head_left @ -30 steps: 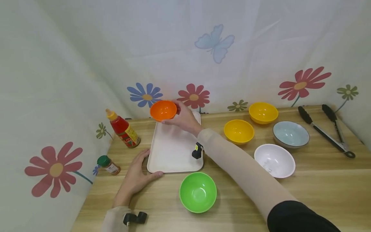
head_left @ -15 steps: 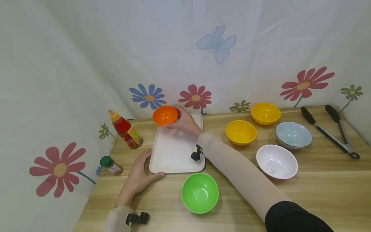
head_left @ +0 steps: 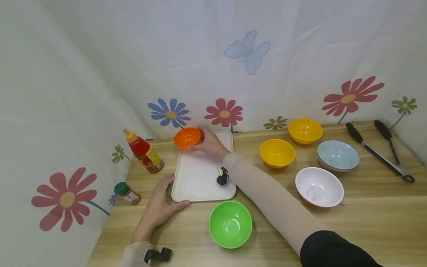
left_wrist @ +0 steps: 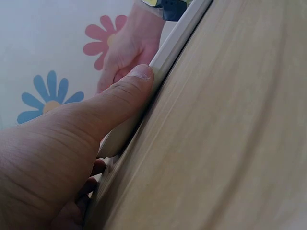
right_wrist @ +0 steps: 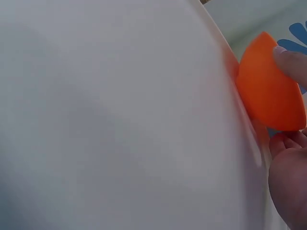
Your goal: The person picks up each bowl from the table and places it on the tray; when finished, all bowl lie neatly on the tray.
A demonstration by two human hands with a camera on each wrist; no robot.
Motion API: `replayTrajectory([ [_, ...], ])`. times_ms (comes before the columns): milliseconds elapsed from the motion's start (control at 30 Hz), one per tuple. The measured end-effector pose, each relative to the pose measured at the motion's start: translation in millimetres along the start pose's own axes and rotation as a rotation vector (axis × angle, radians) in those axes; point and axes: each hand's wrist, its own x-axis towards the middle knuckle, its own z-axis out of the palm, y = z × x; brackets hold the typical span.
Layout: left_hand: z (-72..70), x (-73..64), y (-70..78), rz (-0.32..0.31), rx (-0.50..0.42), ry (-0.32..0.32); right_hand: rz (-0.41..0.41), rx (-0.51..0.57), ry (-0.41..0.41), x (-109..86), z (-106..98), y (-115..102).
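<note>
My right hand (head_left: 209, 144) pinches the right side of a small orange bowl (head_left: 186, 137) at the far left corner of a white rectangular tray (head_left: 200, 180). In the right wrist view, the orange bowl (right_wrist: 268, 86) is right at the tray's rim, thumb on one side and fingers below. My left hand (head_left: 161, 205) lies at the tray's near left corner, fingers along its left side and thumb by the front edge. Seen from the left wrist, the thumb (left_wrist: 120, 100) touches the tray's edge (left_wrist: 175, 43); the other fingers are mostly hidden.
A green bowl (head_left: 231, 224) stands before the tray. Left are a red sauce bottle (head_left: 145, 154) and a green-capped spice jar (head_left: 128, 193). Right are two yellow bowls (head_left: 277, 153), a light blue bowl (head_left: 338, 155), a white bowl (head_left: 319, 187) and tongs (head_left: 383, 157). A flowered curtain (head_left: 186, 55) hangs behind.
The right hand has lowered the orange bowl toward the tray's far left corner. The left hand has stayed at the near left corner.
</note>
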Motion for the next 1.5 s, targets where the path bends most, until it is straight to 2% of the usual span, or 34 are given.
replayTrajectory([
  [133, -0.4, 1.9, 2.4, -0.008, 0.006, -0.002, 0.016, 0.01, -0.012, -2.0, -4.9, -1.9],
  [400, 0.9, 1.0, 0.8, -0.001, 0.016, -0.003, 0.089, 0.122, -0.012, -9.6, -11.1, -2.9],
  [567, 1.1, -0.2, -0.2, 0.004, 0.014, 0.003, 0.074, 0.112, 0.024, -11.9, -16.8, -8.5],
  [733, 0.7, -0.3, -1.4, 0.003, 0.013, 0.009, 0.049, 0.104, 0.061, -11.8, -26.0, -23.7],
  [867, 1.3, 1.3, -1.9, 0.003, 0.021, 0.012, 0.026, 0.107, 0.086, -12.4, -33.0, -37.7],
  [1167, 4.7, 4.4, 2.0, 0.007, 0.016, 0.013, -0.106, 0.07, 0.085, -24.9, -58.2, -71.5],
  [1333, 5.0, 6.7, 1.9, 0.03, 0.016, 0.013, -0.16, 0.062, 0.077, -38.4, -74.8, -95.2],
  [1500, 4.1, 2.8, -1.3, 0.021, 0.02, 0.016, -0.232, 0.082, 0.053, -57.3, -84.9, -114.8],
])
